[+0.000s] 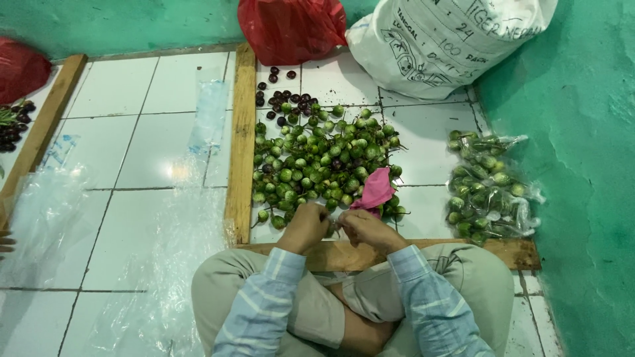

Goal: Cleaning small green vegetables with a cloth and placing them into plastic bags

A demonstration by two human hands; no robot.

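The left hand (pixel 305 227) is curled almost shut, fingertips pinched together at its three o'clock side; the right hand (pixel 366 227) is likewise curled, fingers meeting the left's. What they pinch between them is too small and hidden to tell. A crumpled pink plastic piece (pixel 376 189) rises at twelve o'clock from the right hand, touching it. Just beyond both hands, at twelve o'clock, lies the heap of small round glossy green eggplants (pixel 322 164), with a few dark purple round ones (pixel 286 99) at its far edge. Smooth wooden planks (pixel 241 139) frame the heap on glazed white floor tiles (pixel 139 132). At three o'clock lie clear plastic bags packed with green eggplants (pixel 488 192). Beyond the heap are a white woven sack (pixel 436 39) and a red plastic bag (pixel 291 26).
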